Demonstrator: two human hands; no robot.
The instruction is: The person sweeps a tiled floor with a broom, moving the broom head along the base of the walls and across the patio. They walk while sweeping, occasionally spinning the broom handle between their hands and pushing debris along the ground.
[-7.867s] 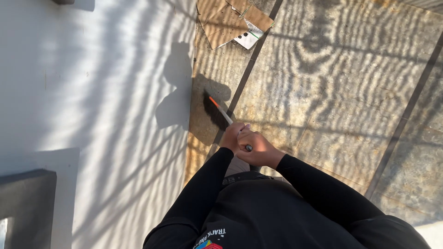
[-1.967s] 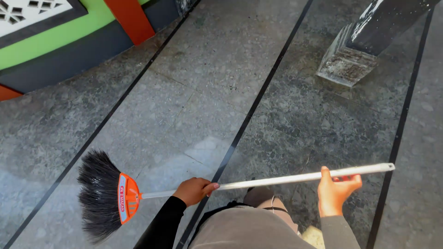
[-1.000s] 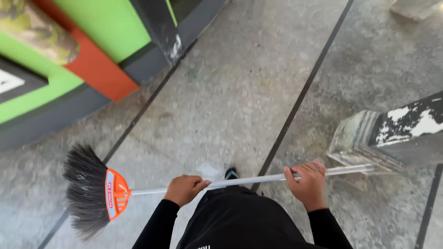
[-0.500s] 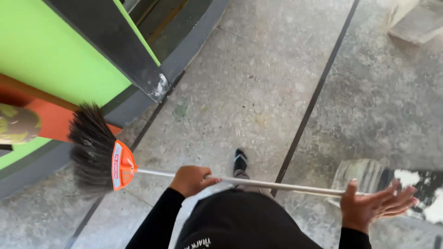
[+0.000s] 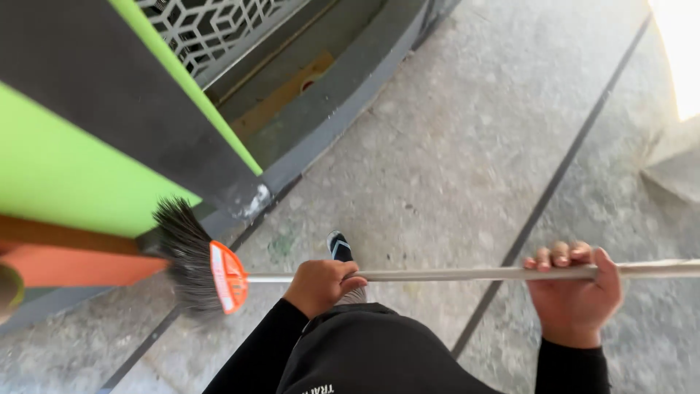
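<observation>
A long pale-handled broom with dark bristles and an orange collar (image 5: 219, 276) is held level between both hands. The left hand (image 5: 321, 284) is closed around the handle near the collar; the right hand (image 5: 572, 292) is curled over its far end, above the grey speckled stone floor (image 5: 452, 146).

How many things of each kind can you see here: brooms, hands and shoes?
Brooms: 1, a broom with dark bristles, an orange collar and a pale handle.
Hands: 2, the left hand and the right hand, both gripping the handle.
Shoes: 1, a dark shoe on the stone floor.
Total: 4
</observation>
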